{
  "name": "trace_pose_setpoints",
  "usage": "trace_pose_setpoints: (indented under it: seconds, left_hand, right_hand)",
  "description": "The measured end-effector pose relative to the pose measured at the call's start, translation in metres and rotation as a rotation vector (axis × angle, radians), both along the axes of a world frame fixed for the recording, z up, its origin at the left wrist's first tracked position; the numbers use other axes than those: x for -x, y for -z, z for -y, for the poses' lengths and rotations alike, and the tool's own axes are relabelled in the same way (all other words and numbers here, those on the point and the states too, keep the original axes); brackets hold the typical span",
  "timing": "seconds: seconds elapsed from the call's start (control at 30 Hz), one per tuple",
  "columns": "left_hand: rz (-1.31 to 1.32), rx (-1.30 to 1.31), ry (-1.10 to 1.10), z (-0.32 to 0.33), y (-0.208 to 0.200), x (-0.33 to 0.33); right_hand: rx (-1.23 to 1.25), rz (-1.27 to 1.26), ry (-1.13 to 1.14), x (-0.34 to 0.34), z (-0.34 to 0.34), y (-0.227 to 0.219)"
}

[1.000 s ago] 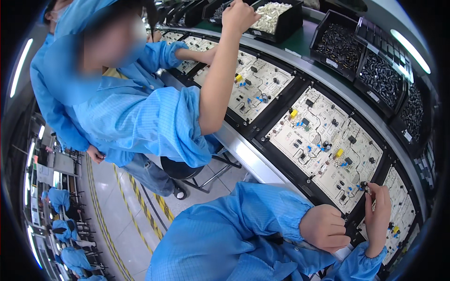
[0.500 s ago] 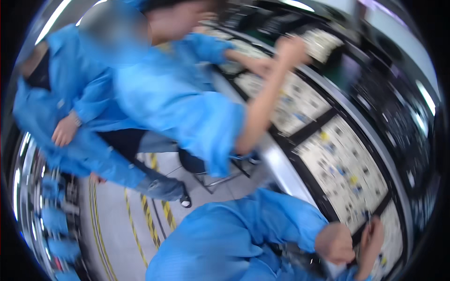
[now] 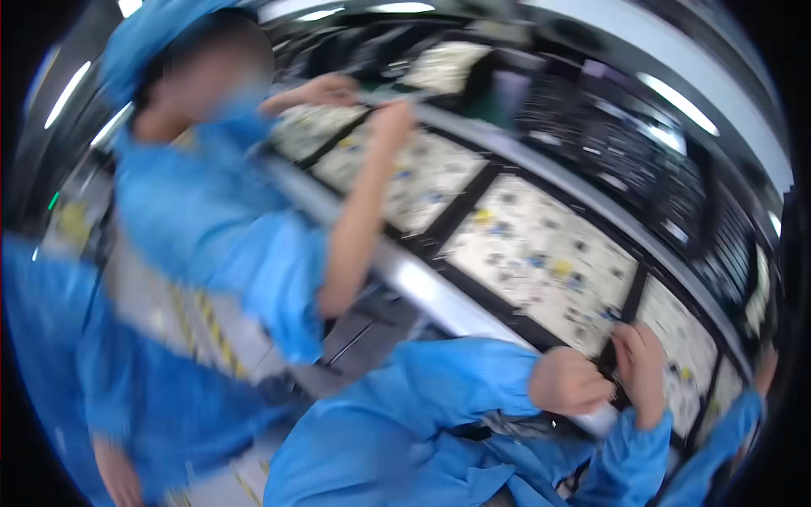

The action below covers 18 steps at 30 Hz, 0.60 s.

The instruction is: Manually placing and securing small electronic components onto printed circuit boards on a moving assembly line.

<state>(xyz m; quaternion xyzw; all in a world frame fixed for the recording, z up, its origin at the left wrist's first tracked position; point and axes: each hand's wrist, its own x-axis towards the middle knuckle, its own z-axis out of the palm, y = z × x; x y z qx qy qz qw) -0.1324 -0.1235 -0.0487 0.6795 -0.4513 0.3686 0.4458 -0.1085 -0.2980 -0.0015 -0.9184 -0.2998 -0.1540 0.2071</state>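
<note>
My left hand (image 3: 571,382), in a blue sleeve, is closed with its fingers curled in. What it holds, if anything, is hidden. Close beside it, my right hand (image 3: 642,365) is raised with bent fingers drawn together, apart from the left one. Nothing I can name shows in its blurred fingertips. Both hands are over the near edge of a black-framed line. The nearest pale panel (image 3: 541,262) there carries small yellow, blue and dark parts. Another pale panel (image 3: 676,338) lies just beyond my right hand.
A co-worker in blue (image 3: 211,211) leans over the line at the left, arms over its panels. Another blue-clad person (image 3: 51,338) stands at the far left. A third person's sleeve (image 3: 718,448) reaches in at right. Racks of dark parts (image 3: 617,135) stand behind the silver rail (image 3: 439,291).
The view has swung right, so the line and the co-workers sit further left. My right hand's fingers, stretched out before, are now more bent. A sleeve has come into view at the right.
</note>
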Motion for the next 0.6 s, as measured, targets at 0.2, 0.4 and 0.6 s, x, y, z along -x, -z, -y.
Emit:
trace_pose_setpoints:
  seconds: [0.2, 0.4, 0.6]
  left_hand:
    - [-0.168, -0.148, 0.117, 0.009, -0.008, -0.005]
    - [-0.197, -0.180, 0.190, 0.006, -0.016, 0.004]
    - [-0.391, -0.079, 0.160, -0.001, -0.014, -0.001]
  right_hand:
    - [-0.096, 0.017, 0.178, -0.007, 0.037, 0.007]
    - [-0.187, -0.016, 0.273, 0.008, 0.037, 0.002]
    - [-0.263, -0.031, 0.273, 0.028, 0.008, -0.005]
